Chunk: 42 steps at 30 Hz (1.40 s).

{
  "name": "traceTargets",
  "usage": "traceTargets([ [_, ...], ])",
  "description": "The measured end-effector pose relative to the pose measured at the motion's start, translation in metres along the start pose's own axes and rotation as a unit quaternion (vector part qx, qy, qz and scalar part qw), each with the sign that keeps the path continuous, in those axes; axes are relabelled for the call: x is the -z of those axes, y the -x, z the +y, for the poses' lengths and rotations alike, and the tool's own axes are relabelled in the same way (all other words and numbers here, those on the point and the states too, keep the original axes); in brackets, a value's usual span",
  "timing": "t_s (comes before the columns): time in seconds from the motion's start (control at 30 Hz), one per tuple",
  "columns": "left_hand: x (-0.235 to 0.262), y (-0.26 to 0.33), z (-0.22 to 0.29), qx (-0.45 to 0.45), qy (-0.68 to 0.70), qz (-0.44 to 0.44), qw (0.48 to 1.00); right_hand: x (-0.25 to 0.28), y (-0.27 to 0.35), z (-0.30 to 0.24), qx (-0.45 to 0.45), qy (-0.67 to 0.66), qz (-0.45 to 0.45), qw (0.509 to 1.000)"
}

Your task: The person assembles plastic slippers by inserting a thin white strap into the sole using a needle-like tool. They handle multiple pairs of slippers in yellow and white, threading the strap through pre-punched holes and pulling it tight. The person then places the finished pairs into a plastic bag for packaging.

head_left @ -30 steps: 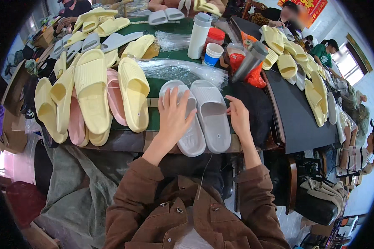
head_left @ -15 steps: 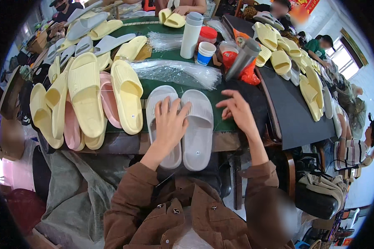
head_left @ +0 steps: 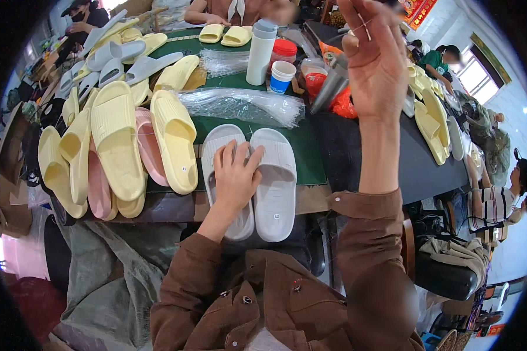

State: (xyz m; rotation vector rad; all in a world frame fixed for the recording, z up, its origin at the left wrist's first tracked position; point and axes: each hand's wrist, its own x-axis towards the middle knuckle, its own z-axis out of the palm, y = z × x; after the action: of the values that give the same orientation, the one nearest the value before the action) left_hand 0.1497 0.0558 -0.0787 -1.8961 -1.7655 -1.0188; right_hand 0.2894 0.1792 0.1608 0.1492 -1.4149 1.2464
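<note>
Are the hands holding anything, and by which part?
The left hand lies over the strap of the left grey slipper; whether it grips or just presses can't be told. Nor is it clear whether the raised right hand pinches anything.

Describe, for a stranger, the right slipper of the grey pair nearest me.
At the near edge of the green mat, right of the yellow slippers and pink slippers, two grey slippers lie side by side. Take the right one: it is mostly uncovered, while the left hand covers much of its neighbour.
</note>
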Motion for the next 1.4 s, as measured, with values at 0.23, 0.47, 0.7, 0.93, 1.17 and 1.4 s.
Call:
traceTargets([
  [0.23, -0.003, 0.000, 0.002, 0.005, 0.003, -0.005, 1.000, 0.092, 0.087, 0.097, -0.190, 0.114, 0.275, 0.936],
  [0.47, -0.002, 0.002, 0.001, 0.009, 0.002, -0.005, 1.000, 0.118, 0.155, 0.128, -0.346, 0.208, 0.209, 0.891],
  [0.7, 0.000, 0.003, 0.001, 0.011, 0.000, -0.011, 1.000, 0.032, 0.066, 0.067, -0.352, 0.188, -0.051, 0.916],
  [0.93, 0.003, 0.000, 0.002, 0.015, 0.012, -0.013, 1.000, 0.007, 0.004, 0.041, -0.067, -0.027, 0.064, 0.995],
  [1.17, 0.001, 0.002, 0.002, 0.019, 0.015, -0.014, 1.000, 0.084, 0.104, 0.123, -0.196, 0.024, 0.268, 0.943],
  [1.4, 0.001, 0.003, 0.001, 0.020, 0.011, -0.018, 1.000, 0.118, 0.177, 0.166, -0.288, 0.097, 0.348, 0.887],
])
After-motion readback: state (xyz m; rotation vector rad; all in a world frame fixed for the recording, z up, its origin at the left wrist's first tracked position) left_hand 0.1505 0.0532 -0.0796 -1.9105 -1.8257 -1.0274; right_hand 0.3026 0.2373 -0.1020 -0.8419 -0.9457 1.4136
